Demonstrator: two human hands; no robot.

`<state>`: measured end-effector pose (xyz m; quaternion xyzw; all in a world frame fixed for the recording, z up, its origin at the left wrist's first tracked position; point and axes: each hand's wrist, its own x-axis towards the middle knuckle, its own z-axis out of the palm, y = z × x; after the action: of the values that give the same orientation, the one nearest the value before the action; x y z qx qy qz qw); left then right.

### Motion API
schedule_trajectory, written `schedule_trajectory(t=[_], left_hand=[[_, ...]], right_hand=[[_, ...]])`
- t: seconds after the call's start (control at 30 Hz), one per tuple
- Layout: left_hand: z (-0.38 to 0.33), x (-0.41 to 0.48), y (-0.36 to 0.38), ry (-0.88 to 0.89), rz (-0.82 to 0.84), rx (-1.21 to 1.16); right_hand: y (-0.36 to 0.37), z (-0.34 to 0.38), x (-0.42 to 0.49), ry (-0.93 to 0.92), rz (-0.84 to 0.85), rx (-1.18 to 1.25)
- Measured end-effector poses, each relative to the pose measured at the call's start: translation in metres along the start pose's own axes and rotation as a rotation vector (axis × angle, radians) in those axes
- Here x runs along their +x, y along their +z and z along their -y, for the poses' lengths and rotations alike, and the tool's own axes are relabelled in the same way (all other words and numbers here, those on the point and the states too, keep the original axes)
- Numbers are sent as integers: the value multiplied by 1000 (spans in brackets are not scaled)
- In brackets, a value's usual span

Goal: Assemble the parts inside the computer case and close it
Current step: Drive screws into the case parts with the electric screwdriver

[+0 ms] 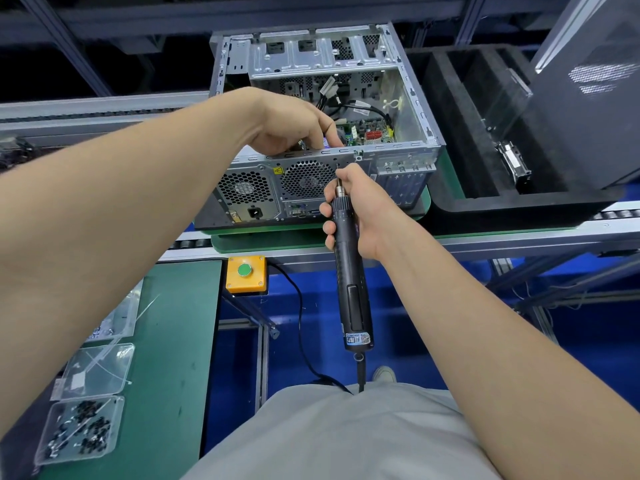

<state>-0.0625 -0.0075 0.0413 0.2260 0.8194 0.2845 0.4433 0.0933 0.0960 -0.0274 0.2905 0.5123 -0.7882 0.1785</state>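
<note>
While my right hand [363, 209] grips the electric screwdriver [349, 271] near its nose, fingers wrapped round the barrel, the bit points up at the top edge of the computer case's [242, 188] back wall, just right of the round fan grille at centre frame. My left hand [291, 126] reaches over that same edge with fingers bent down into the case; I cannot tell whether it pinches a part or only presses on one. The case lies on its side on a green pallet [311, 233], open face up, in the upper middle of the frame.

I judge the job about midway: a circuit board and cables already sit inside, and I seem to be driving a screw through the back wall. The drive bays at the top look bare, and the case has no cover on. A box of black screws [79, 431] waits at lower left.
</note>
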Motion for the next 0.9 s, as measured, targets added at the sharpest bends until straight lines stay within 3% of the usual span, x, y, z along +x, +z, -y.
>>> schedule_trajectory(t=[0.9], left_hand=[[6,-2,-2,72,-30,-11]], right_hand=[[2,18,0,27,67,123]])
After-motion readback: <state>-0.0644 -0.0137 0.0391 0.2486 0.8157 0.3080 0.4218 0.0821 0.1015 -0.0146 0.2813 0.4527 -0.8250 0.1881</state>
